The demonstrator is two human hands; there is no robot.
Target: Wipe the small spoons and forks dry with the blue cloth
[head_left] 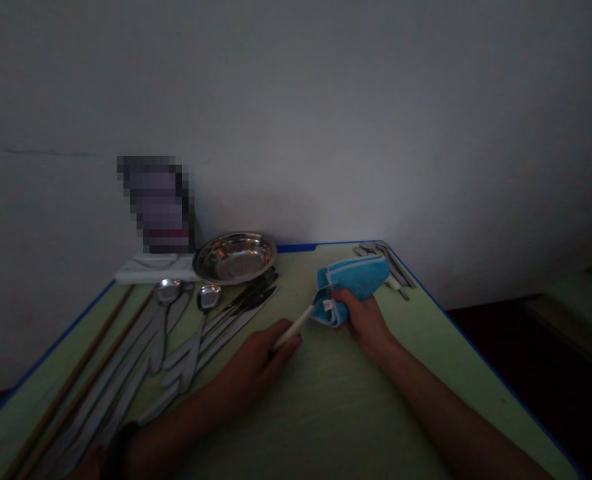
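Observation:
My left hand (272, 348) is closed around the white handle of a fork (300, 321), which points up and to the right. The fork's metal head lies against a folded blue cloth (360, 277) with pale edging and a small white tag. Gripping that cloth from its near side is my right hand (367, 321), its thumb by the fork's head. Both hands are over the front middle of the pale green table (336, 413). The fork's tines are dim and partly lost against the cloth.
Left of my hands lie several spoons (209, 297), knives (256, 300) and long wooden sticks (89, 347). A shiny metal bowl (236, 263) stands at the back, beside a blurred-out upright device (159, 207) on a white base. More cutlery (396, 263) lies at the far right corner.

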